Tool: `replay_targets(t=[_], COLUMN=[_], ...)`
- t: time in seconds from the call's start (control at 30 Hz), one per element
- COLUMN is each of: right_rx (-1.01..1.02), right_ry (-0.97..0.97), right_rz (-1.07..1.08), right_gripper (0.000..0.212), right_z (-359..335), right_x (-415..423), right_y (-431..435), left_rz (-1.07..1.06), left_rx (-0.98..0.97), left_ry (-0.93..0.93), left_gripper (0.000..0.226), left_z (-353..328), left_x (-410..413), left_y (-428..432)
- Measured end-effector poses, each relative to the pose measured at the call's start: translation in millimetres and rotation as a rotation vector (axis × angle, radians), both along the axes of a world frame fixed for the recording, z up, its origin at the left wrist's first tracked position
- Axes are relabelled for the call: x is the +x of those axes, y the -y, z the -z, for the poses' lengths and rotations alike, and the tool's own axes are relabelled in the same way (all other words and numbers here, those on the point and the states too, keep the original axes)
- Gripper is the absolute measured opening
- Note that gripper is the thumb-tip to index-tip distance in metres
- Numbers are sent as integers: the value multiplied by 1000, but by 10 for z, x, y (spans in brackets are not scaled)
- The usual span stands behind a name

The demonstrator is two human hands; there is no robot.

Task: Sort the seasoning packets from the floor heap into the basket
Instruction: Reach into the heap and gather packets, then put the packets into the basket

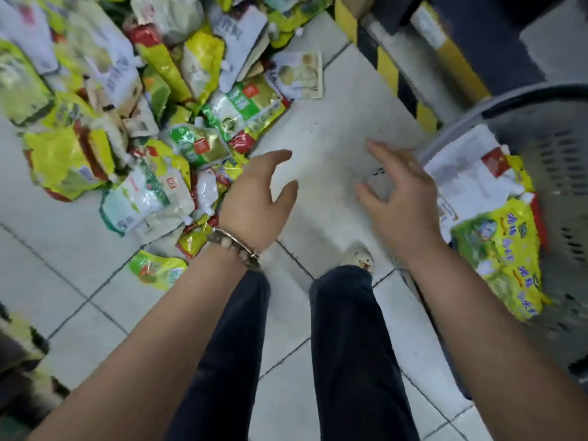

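On the pale tiled floor, the heap of glossy yellow, green and white seasoning packets sprawls, crumpled, long axes every way, at ten o'clock from the left hand, the nearer one. Its grip is apart and empty, as is that of the right hand, just beside the grey perforated plastic basket at three o'clock.

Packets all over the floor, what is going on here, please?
A person is sorting the heap on the floor into a grey basket at their right. The left hand and right hand are open and empty, between heap and basket. A few packets lie in it already.
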State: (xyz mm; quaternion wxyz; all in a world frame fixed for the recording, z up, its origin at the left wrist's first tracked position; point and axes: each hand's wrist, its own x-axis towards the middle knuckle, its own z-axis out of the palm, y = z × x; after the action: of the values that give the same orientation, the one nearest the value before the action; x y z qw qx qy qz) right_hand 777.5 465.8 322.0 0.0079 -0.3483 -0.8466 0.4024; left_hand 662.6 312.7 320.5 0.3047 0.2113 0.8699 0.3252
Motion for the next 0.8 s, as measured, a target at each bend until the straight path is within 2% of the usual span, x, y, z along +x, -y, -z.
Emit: replay_targets(t=[0.13,0.27,0.5,0.8], right_rx=[-68,-96,-168,-155], right_ry=[134,245,410,564], right_rz=[-201,-331,-545,-912], right_gripper=[43,42,42,42], right_z=[243,636,1566,2815], right_x=[-599,-1053,-1509,-1626], right_y=[681,1389,2432,3672], left_rz=[-146,-197,-405,-870], left_rx=[-115,-255,-411,-428], left_ry=[24,68,223,374], left_gripper=[38,47,45,46], left_z=[182,465,1304,2575], left_x=[-339,-538,-480,-143], left_y=[901,1762,2912,3801])
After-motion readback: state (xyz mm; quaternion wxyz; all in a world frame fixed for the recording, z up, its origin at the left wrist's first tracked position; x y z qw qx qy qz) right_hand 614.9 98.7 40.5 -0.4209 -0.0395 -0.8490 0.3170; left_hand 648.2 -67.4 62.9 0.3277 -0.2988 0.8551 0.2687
